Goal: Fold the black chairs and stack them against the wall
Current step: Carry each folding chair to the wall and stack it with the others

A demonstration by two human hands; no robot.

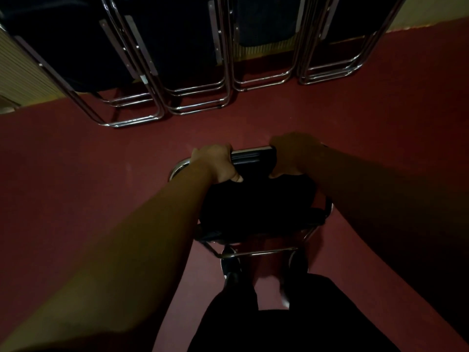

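A black folding chair with a chrome frame hangs in front of me above the red floor, seen from its top edge. My left hand grips the left side of its top edge, thumb curled over the black pad. On the right side of the same edge my right hand holds on, dim in shadow. Several folded black chairs lean in a row against the wall ahead, their chrome legs resting on the floor.
Red carpet spreads between me and the stacked row. A pale ribbed wall panel stands at the far left. My dark trousers and feet show at the bottom. The room is dim.
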